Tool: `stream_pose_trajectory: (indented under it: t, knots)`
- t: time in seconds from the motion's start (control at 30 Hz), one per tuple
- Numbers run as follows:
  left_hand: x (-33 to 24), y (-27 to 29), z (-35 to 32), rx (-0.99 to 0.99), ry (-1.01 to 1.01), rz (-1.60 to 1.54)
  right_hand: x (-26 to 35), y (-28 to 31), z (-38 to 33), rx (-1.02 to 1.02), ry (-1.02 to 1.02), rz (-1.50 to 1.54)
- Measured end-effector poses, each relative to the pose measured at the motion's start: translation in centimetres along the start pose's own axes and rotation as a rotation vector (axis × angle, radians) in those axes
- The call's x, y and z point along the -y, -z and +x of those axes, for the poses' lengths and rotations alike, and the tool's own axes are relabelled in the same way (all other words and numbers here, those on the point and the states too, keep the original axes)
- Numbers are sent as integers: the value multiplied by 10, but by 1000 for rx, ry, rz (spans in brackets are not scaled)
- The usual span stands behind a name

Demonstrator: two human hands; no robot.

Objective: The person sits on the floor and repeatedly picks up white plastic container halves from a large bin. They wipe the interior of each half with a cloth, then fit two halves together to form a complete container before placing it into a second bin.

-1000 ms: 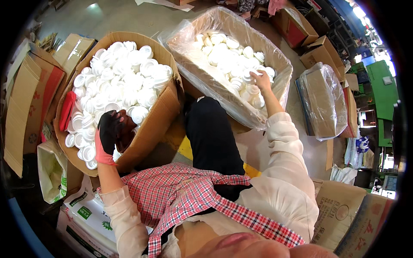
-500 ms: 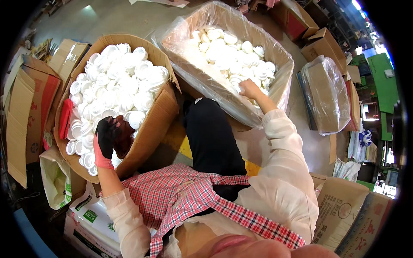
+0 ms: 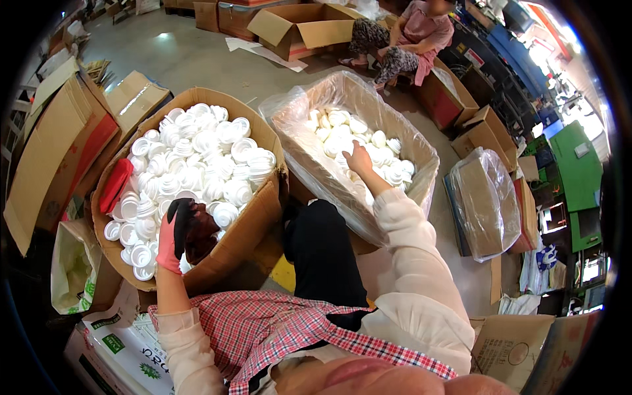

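My left hand (image 3: 172,238), in a pink and black glove, is at the near edge of a round-sided cardboard box (image 3: 247,245). Its fingers curl round a dark red-brown, glossy thing (image 3: 201,232) whose kind I cannot make out. White ribbed plastic caps (image 3: 191,155) heap up in this box, and a red cloth-like piece (image 3: 116,185) lies at its left side. Bare, my right hand (image 3: 357,161) reaches over white rounded plastic pieces (image 3: 339,141) in a second carton lined with clear plastic (image 3: 309,161). Its thumb and forefinger are apart, with nothing seen between them.
At the left stand folded cartons (image 3: 59,155) and a white-green bag (image 3: 78,270). A plastic-wrapped box (image 3: 487,204) stands to the right. Beyond the lined carton, a seated person (image 3: 411,43) is near an open carton (image 3: 309,29). Another carton (image 3: 510,349) is at the lower right.
The view has tilted up, bringing the seated person and far cartons into sight. My right hand has moved toward the middle of the lined carton. The left keeps its hold.
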State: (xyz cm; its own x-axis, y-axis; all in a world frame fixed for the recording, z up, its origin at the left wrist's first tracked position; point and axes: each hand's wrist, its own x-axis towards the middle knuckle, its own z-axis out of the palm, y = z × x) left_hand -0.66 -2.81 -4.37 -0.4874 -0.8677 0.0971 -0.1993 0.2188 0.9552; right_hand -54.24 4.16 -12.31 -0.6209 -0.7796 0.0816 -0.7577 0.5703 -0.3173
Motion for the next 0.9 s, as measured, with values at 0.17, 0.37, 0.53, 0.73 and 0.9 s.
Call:
stream_pose_trajectory:
  t: [0.17, 0.37, 0.53, 0.73, 0.9]
  knots:
    - [-2, 0, -6, -99, 293, -237, 3, -46, 41, 165, -412, 140]
    - [5, 0, -2, -48, 323, -142, -15, -88, 57, 135, -282, 40]
    - [14, -10, 1, 11, 303, -5, -12, -95, 51, 105, -589, 96]
    - [19, -18, 5, 28, 255, 94, 0, -73, 43, 214, -625, -27]
    - [23, -20, 10, 21, 278, 99, 4, -85, 44, 185, -574, -11]
